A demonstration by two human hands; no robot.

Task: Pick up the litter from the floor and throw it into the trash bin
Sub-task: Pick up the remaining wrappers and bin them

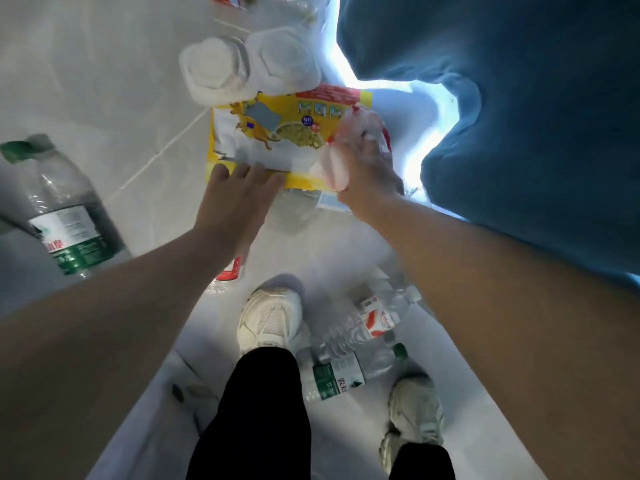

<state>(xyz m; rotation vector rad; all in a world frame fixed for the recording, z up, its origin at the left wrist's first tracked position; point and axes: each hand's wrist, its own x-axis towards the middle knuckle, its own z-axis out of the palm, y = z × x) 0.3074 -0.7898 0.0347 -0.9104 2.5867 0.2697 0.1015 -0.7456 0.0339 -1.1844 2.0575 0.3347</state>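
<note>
We saw blue cloth (519, 116) at right, a large green-labelled bottle (65, 216) reading "山泉" on the floor (104, 81) at left, and a yellow kangaroo-printed packet (277, 133) ahead. Our left hand (232, 206) laid spread fingers on the packet's near edge; our right hand (363, 168) gripped a crumpled wrapper (332, 168) against it.
</note>
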